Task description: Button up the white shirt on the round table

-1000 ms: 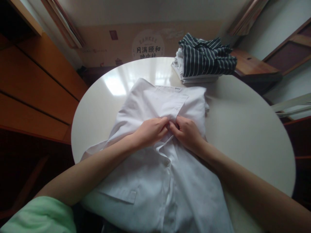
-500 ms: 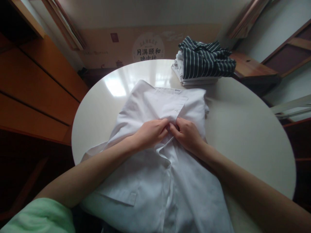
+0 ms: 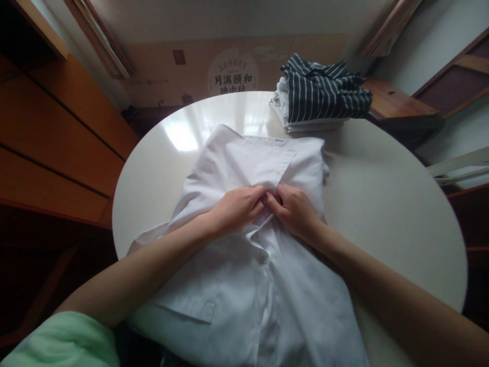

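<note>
A white button-front coat [image 3: 229, 270] is spread over the table, its lower part hanging past the near edge. My left hand [image 3: 240, 206] pinches the front opening near the middle of the coat. Close against it, my right hand [image 3: 294, 206] grips the other side of the front edge. The fingertips of both hands nearly meet, and whatever button lies between them is hidden. A pocket flap shows at the coat's lower left, and the front edges gape in a fold just below my hands.
The round white table [image 3: 397, 204] has a glossy top. At its far right edge stands a stack of folded white clothes [image 3: 280, 104] with a black-and-white striped garment [image 3: 324, 92] on top. Wooden cabinets [image 3: 64, 132] rise at the left, and a printed cardboard panel [image 3: 153, 66] is behind the table.
Both hands stay in the same place on the coat's front. The view has tilted very slightly; nothing else visibly differs.
</note>
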A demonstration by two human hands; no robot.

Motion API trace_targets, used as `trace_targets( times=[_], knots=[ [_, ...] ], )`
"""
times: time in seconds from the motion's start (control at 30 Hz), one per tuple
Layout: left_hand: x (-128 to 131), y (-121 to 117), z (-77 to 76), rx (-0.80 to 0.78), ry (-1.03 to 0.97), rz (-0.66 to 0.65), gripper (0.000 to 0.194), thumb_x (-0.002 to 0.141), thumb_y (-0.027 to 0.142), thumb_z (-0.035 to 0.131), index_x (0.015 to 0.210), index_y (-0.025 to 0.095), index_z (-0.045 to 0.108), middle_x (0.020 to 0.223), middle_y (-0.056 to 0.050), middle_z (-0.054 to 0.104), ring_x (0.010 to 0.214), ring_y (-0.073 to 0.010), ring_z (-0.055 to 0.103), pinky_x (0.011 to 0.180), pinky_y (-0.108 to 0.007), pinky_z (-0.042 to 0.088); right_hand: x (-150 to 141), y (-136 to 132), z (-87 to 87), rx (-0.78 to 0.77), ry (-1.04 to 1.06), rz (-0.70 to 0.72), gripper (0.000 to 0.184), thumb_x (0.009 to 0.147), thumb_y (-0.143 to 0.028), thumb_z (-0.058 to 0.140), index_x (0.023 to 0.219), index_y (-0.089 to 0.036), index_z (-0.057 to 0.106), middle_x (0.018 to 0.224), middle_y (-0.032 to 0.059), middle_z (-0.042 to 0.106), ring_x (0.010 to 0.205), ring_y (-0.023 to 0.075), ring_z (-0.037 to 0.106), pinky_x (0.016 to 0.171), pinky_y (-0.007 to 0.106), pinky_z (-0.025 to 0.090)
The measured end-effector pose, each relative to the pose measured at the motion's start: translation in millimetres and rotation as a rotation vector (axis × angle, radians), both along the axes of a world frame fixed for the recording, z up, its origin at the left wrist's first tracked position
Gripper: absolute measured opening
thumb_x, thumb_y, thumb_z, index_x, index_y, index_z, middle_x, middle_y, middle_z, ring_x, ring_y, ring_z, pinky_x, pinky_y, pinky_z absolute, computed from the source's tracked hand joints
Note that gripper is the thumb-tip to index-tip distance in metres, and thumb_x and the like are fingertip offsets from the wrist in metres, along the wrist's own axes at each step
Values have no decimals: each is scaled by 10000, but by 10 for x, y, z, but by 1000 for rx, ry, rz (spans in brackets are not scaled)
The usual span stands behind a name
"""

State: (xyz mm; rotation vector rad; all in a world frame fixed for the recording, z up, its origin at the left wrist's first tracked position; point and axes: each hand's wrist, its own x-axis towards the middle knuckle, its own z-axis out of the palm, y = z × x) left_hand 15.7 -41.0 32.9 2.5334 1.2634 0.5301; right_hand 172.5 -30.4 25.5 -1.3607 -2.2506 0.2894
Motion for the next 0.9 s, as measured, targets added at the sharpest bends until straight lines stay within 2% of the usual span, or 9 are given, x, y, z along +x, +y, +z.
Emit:
trace_targets(
  times=[0.53, 0.9],
  knots=[
    [0, -4, 2, -7, 14, 2, 138, 848, 233, 357, 782, 167, 458, 720, 5, 555, 630, -105, 514, 600, -222, 409, 4, 5, -15, -4, -3, -3, 273, 788, -279, 420, 556, -202, 297, 530, -14, 404, 491, 97, 323, 504, 256, 229],
    [2, -7, 22, -25, 6, 4, 145, 850, 233, 354, 785, 163, 464, 719, -4, 560, 636, -112, 522, 610, -233, 422, 3, 0, -2, -6, -5, 4, 258, 798, -280, 417, 558, -194, 374, 546, -4, 448, 491, 103, 333, 512, 261, 233]
  ],
)
